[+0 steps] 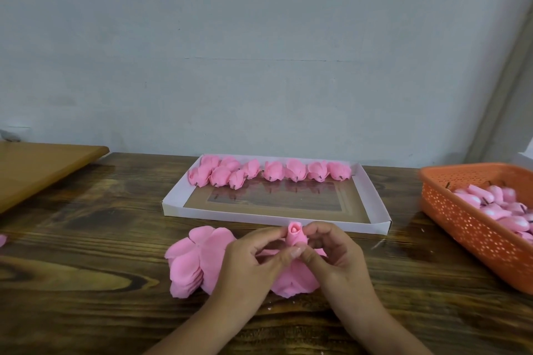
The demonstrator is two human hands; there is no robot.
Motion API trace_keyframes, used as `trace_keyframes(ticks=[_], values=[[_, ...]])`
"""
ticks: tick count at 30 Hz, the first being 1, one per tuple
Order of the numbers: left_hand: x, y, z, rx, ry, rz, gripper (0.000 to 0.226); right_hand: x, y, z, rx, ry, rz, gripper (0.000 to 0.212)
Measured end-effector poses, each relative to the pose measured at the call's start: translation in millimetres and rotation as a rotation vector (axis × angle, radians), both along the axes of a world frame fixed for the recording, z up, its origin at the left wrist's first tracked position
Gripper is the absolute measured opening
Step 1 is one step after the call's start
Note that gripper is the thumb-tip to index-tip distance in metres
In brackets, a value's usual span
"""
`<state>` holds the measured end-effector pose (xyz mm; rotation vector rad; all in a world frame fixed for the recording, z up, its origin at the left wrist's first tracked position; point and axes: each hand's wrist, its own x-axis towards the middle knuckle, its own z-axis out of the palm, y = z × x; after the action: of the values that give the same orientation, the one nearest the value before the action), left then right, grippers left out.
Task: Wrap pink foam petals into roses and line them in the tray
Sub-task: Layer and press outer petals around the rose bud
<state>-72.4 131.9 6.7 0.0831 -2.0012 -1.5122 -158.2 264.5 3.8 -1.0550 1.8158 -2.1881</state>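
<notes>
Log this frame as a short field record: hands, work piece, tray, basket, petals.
left hand: pinches the rose bud low, with the fingers
right hand: pinches the same bud from the other side
rose bud: rolled, upright, held above the table
loose petals: stacked on the table, under and left of the hands
tray: white, finished roses lined along the far edge, near part bare
basket: orange, at right, holds pink pieces
table: dark wood
</notes>
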Motion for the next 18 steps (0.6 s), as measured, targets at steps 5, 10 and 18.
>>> trace_keyframes(ticks=[5, 10, 18], values=[[-1.3, -1.2, -2.5, 0.055, -0.006, 0.007, 0.026, 3.6, -0.8, 4.4, -0.006, -0.005, 0.006, 0.024], [-0.4, -0.1, 1.4, 0.096, -0.007, -0.016, 0.033, 4.5, 0.3, 5.5, 0.008, -0.003, 0.002, 0.024], [0.7, -0.7, 6.6, 0.113, 0.0, -0.009, 0.032, 3.8, 1.6, 6.9, 0.035, -0.017, 0.013, 0.024]])
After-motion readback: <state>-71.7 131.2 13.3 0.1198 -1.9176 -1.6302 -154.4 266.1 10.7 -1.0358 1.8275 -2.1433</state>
